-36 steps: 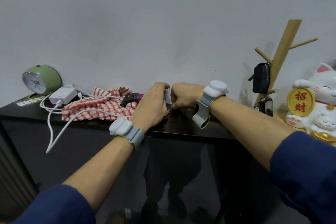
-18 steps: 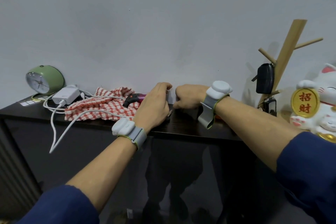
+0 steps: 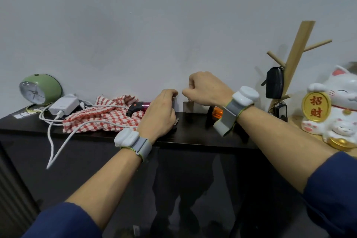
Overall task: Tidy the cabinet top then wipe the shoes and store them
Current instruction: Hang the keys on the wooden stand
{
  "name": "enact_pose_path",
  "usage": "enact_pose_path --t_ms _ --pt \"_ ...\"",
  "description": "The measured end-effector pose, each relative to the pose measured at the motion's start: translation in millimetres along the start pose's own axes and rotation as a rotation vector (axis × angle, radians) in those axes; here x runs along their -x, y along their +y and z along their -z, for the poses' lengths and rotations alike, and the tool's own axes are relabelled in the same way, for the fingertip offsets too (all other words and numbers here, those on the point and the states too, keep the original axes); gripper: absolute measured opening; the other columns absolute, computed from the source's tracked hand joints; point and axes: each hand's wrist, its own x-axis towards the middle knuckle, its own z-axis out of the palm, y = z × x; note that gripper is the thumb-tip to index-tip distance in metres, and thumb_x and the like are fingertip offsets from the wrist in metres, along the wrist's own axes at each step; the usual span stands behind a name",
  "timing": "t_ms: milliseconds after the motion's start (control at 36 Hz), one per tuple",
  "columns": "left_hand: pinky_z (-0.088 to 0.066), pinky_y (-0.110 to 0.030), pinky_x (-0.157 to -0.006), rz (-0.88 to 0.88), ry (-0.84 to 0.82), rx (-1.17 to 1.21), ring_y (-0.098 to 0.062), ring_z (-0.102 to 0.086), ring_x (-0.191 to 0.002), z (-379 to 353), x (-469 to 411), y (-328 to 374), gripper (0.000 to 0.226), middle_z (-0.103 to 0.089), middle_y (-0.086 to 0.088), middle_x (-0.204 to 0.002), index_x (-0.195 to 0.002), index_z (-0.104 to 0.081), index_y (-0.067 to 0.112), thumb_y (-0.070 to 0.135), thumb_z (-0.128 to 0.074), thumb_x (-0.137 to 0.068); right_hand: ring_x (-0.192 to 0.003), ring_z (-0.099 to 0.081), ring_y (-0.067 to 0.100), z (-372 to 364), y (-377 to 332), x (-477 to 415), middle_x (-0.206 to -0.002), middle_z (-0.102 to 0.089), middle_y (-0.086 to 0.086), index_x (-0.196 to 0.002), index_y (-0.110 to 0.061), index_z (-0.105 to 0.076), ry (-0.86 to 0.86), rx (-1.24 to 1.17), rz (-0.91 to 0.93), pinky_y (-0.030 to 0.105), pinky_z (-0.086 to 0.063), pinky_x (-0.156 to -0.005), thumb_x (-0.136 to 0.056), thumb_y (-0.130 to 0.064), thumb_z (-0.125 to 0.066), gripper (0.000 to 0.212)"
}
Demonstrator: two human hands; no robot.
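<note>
The dark cabinet top [image 3: 195, 131] carries a crumpled red-and-white checked cloth [image 3: 100, 117]. On the cloth lies a black-and-magenta lighter-like thing [image 3: 138, 107]. My left hand [image 3: 159, 116] rests on the cabinet beside the cloth, fingers curled round a small pale item [image 3: 173, 101] that is mostly hidden. My right hand [image 3: 205, 91] is raised just above the top and pinches a ring from which a square metal tag [image 3: 188, 106] dangles. No shoes are in view.
A green alarm clock [image 3: 39, 89] and a white charger [image 3: 63, 105] with its cable trailing over the edge sit at the left. An orange lighter [image 3: 217, 111] lies behind my right wrist. At the right stand a wooden key stand [image 3: 295, 60] with a black car key [image 3: 274, 82], and a lucky cat figure [image 3: 336, 106].
My right hand has lifted up and away from the left one, taking the metal tag off the cabinet top. The left hand has stayed down.
</note>
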Motion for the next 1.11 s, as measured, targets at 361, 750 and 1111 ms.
enact_pose_path --t_ms 361,750,1111 --pt "-0.042 -0.038 -0.104 -0.046 -0.008 -0.063 -0.024 -0.052 -0.12 -1 -2 -2 0.043 -0.054 -0.006 -0.13 -0.13 -0.051 0.012 0.002 -0.049 -0.088 -0.066 -0.06 0.016 75 26 54 -0.069 -0.063 0.0 -0.074 -0.01 -0.062 0.298 -0.038 -0.013 0.024 -0.044 -0.056 -0.081 -0.025 -0.062 0.017" --pt "-0.045 -0.039 -0.098 -0.13 0.008 -0.106 -0.02 -0.054 -0.107 -4 -1 -11 0.024 -0.054 0.001 -0.118 -0.109 -0.056 0.019 0.01 -0.055 -0.086 -0.06 -0.07 0.017 154 80 108 -0.07 -0.071 0.002 -0.081 -0.012 -0.068 0.795 -0.313 -0.159 0.042 -0.06 -0.056 -0.084 -0.016 -0.063 0.007" --pt "-0.045 -0.036 -0.096 -0.129 0.026 -0.116 -0.021 -0.056 -0.107 -7 0 -12 0.013 -0.056 0.001 -0.117 -0.097 -0.06 0.018 0.011 -0.058 -0.086 -0.06 -0.069 0.017 168 115 105 -0.072 -0.071 0.009 -0.082 -0.006 -0.072 0.774 -0.55 -0.427 0.027 -0.054 -0.049 -0.086 -0.008 -0.063 0.01"
